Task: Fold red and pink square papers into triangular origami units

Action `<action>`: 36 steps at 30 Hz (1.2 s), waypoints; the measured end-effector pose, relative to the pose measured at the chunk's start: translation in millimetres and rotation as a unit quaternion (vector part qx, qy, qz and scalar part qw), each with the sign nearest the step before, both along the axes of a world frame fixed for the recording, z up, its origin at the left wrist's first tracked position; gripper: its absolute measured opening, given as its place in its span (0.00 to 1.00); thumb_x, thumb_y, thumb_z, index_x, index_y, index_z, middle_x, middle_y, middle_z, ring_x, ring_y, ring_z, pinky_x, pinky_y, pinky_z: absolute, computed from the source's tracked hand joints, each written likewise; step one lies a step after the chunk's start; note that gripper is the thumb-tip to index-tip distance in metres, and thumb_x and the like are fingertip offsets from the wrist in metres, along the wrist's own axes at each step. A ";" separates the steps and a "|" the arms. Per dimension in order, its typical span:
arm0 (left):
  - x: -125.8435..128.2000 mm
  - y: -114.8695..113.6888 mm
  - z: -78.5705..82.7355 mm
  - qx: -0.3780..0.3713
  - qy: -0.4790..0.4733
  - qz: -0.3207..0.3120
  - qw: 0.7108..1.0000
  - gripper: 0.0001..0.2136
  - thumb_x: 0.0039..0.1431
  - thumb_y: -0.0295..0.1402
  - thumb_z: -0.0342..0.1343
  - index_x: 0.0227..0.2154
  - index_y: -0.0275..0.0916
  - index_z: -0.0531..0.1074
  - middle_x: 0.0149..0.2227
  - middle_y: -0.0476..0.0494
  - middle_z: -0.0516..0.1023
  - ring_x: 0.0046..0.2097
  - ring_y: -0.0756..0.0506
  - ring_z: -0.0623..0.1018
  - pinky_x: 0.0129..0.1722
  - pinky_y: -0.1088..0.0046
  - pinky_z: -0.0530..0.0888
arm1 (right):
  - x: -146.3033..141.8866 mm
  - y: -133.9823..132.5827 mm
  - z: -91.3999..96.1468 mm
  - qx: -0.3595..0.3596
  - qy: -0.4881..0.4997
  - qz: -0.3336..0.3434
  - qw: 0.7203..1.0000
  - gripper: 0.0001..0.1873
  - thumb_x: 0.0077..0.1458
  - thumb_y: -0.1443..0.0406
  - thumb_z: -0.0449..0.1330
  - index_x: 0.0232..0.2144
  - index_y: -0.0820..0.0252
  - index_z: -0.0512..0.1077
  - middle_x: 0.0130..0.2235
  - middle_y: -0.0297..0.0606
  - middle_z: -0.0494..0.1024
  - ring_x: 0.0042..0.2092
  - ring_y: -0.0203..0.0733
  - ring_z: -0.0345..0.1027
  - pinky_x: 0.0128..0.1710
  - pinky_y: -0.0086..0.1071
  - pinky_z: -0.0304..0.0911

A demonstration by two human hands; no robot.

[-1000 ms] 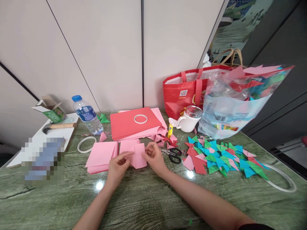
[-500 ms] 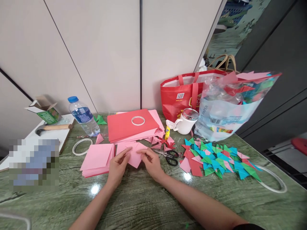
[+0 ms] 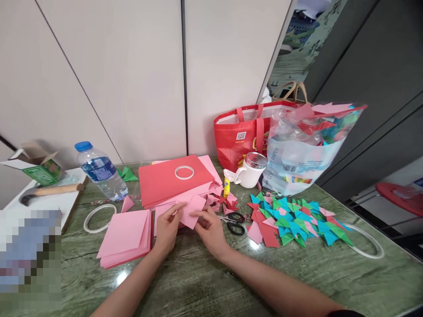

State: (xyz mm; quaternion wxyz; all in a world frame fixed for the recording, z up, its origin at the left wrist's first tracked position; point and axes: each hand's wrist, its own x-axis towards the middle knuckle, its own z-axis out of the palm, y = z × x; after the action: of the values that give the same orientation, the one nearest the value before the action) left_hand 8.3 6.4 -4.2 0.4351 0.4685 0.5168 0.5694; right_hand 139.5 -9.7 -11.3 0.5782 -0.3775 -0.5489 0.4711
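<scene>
Between my two hands is a folded piece of pink paper [image 3: 192, 211], lifted a little above the table. My left hand [image 3: 169, 226] pinches its left edge with thumb and fingers. On the right edge, the fingers of my right hand [image 3: 209, 229] are closed on the same paper. A stack of square pink sheets [image 3: 124, 235] lies left of my left hand, with red sheets at its bottom. Scissors [image 3: 235, 223] with black handles rest just right of my right hand. Behind my hands are small folded pink and red pieces [image 3: 229, 202].
Red sheets [image 3: 165, 180] bear a white tape ring [image 3: 184, 172]. Behind stand a water bottle [image 3: 102, 171], a white mug [image 3: 251, 171], a glue stick [image 3: 226, 187], a red bag [image 3: 228, 141] and a filled plastic bag [image 3: 297, 163]. Coloured folded pieces [image 3: 300, 220] lie right. A hammer [image 3: 53, 190] lies left.
The pink paper has turned and looks narrower between my hands. Both hands still grip it. My view has shifted slightly, so the table things appear displaced.
</scene>
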 end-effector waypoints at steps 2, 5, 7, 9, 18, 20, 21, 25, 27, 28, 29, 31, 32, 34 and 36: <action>-1.4 2.8 -2.6 -0.006 -0.018 -0.005 1.000 0.15 0.48 0.38 0.57 0.38 0.38 0.77 0.44 0.40 0.78 0.45 0.41 0.76 0.40 0.69 0.73 | 0.4 3.3 1.5 -0.006 -0.015 0.003 1.000 0.16 0.43 0.75 0.57 0.32 0.52 0.76 0.40 0.39 0.66 0.43 0.43 0.66 0.36 0.32 0.68; -3.2 4.8 -7.8 -0.019 -0.030 -0.017 0.999 0.15 0.46 0.37 0.59 0.37 0.37 0.77 0.43 0.40 0.79 0.46 0.41 0.75 0.42 0.69 0.72 | 3.3 12.3 4.3 -0.019 -0.089 -0.004 0.996 0.14 0.39 0.75 0.61 0.29 0.54 0.77 0.40 0.39 0.68 0.41 0.44 0.66 0.38 0.35 0.66; -3.9 5.8 -11.0 -0.027 -0.042 -0.018 0.999 0.15 0.45 0.37 0.59 0.37 0.37 0.78 0.42 0.41 0.79 0.46 0.41 0.75 0.44 0.68 0.71 | 6.6 20.6 5.1 -0.027 -0.149 0.002 0.988 0.14 0.36 0.76 0.63 0.27 0.55 0.77 0.35 0.37 0.70 0.39 0.44 0.66 0.41 0.38 0.64; -4.5 7.4 -13.0 -0.029 -0.055 -0.011 0.998 0.15 0.45 0.37 0.60 0.37 0.38 0.78 0.42 0.41 0.79 0.46 0.42 0.74 0.46 0.68 0.70 | 9.4 28.8 4.2 -0.045 -0.153 0.029 0.987 0.13 0.36 0.75 0.64 0.27 0.56 0.78 0.34 0.36 0.70 0.38 0.44 0.66 0.38 0.37 0.65; -6.7 13.7 -19.0 -0.036 -0.006 -0.005 0.999 0.13 0.48 0.37 0.59 0.37 0.40 0.77 0.41 0.42 0.79 0.45 0.42 0.75 0.46 0.68 0.69 | 11.0 37.7 -9.9 -0.040 -0.026 0.068 0.997 0.08 0.41 0.68 0.66 0.29 0.52 0.78 0.37 0.36 0.69 0.38 0.41 0.66 0.34 0.31 0.65; -6.2 12.6 -17.9 -0.038 0.006 0.000 0.999 0.13 0.48 0.38 0.59 0.36 0.39 0.77 0.40 0.42 0.80 0.44 0.42 0.75 0.45 0.68 0.70 | 12.5 37.0 -10.9 -0.048 -0.029 0.054 0.997 0.08 0.40 0.68 0.67 0.28 0.53 0.78 0.35 0.36 0.69 0.35 0.39 0.66 0.31 0.30 0.65; -5.8 11.7 -16.4 -0.039 0.006 0.004 0.999 0.13 0.48 0.38 0.59 0.36 0.39 0.78 0.40 0.42 0.80 0.44 0.42 0.75 0.45 0.68 0.70 | 13.2 36.7 -10.9 -0.049 -0.037 0.044 0.997 0.08 0.40 0.68 0.67 0.28 0.53 0.78 0.34 0.36 0.69 0.34 0.39 0.66 0.31 0.30 0.64; -3.0 8.9 -6.6 -0.054 -0.057 -0.029 0.997 0.15 0.48 0.39 0.59 0.38 0.39 0.77 0.42 0.41 0.78 0.46 0.42 0.74 0.44 0.69 0.70 | 15.1 37.0 -8.4 -0.037 -0.048 0.013 0.998 0.06 0.42 0.67 0.65 0.27 0.54 0.79 0.32 0.35 0.70 0.34 0.38 0.65 0.31 0.29 0.63; -1.5 8.5 -2.8 -0.055 -0.094 -0.058 0.992 0.16 0.45 0.36 0.62 0.40 0.40 0.76 0.43 0.43 0.78 0.47 0.43 0.73 0.44 0.70 0.70 | 15.7 38.1 -7.1 -0.038 -0.043 0.005 0.998 0.05 0.42 0.67 0.65 0.26 0.53 0.79 0.31 0.35 0.70 0.33 0.38 0.64 0.31 0.29 0.63; -1.0 8.5 -2.0 -0.052 -0.101 -0.068 0.991 0.17 0.44 0.34 0.63 0.40 0.41 0.76 0.43 0.44 0.78 0.46 0.44 0.74 0.44 0.71 0.70 | 16.0 38.8 -6.8 -0.041 -0.041 0.000 0.998 0.05 0.42 0.67 0.65 0.26 0.53 0.79 0.30 0.34 0.70 0.33 0.37 0.64 0.31 0.29 0.63; -0.8 8.6 -1.8 -0.050 -0.100 -0.077 0.991 0.18 0.42 0.32 0.64 0.40 0.41 0.76 0.40 0.45 0.78 0.44 0.45 0.74 0.42 0.73 0.71 | 16.4 39.5 -6.7 -0.044 -0.041 -0.007 0.998 0.04 0.42 0.67 0.65 0.25 0.54 0.79 0.29 0.34 0.70 0.32 0.37 0.63 0.31 0.29 0.62; -1.3 8.8 -3.4 -0.054 -0.081 -0.086 0.992 0.17 0.40 0.31 0.65 0.38 0.40 0.77 0.33 0.47 0.79 0.37 0.47 0.76 0.37 0.75 0.72 | 17.1 40.6 -7.3 -0.049 -0.045 -0.021 0.998 0.04 0.41 0.67 0.66 0.25 0.54 0.79 0.26 0.33 0.68 0.30 0.36 0.62 0.29 0.28 0.61; -1.9 8.8 -4.7 -0.057 -0.065 -0.088 0.992 0.16 0.40 0.31 0.65 0.36 0.40 0.77 0.30 0.48 0.79 0.35 0.48 0.76 0.35 0.76 0.72 | 17.3 40.9 -7.7 -0.050 -0.046 -0.027 0.997 0.04 0.41 0.66 0.66 0.25 0.54 0.79 0.26 0.33 0.68 0.30 0.36 0.61 0.28 0.28 0.60; -3.3 8.8 -7.4 -0.051 -0.033 -0.079 0.995 0.11 0.41 0.31 0.65 0.32 0.39 0.78 0.29 0.48 0.79 0.33 0.48 0.76 0.34 0.76 0.73 | 17.2 41.0 -8.5 -0.051 -0.042 -0.029 0.997 0.04 0.41 0.65 0.67 0.26 0.55 0.79 0.26 0.33 0.68 0.30 0.36 0.61 0.28 0.28 0.60; -4.8 8.8 -9.8 -0.035 -0.013 -0.061 0.997 0.07 0.43 0.32 0.64 0.28 0.39 0.79 0.31 0.47 0.80 0.35 0.47 0.76 0.37 0.75 0.73 | 16.3 40.7 -8.7 -0.056 -0.024 -0.015 0.998 0.06 0.40 0.65 0.67 0.26 0.55 0.79 0.29 0.34 0.69 0.31 0.37 0.63 0.29 0.29 0.61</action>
State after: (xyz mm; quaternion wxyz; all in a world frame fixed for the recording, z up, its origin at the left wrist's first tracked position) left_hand 3.4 15.3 -14.0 0.4917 0.4761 0.5013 0.5295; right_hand 155.8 31.0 -20.0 0.5498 -0.4287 -0.5299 0.4829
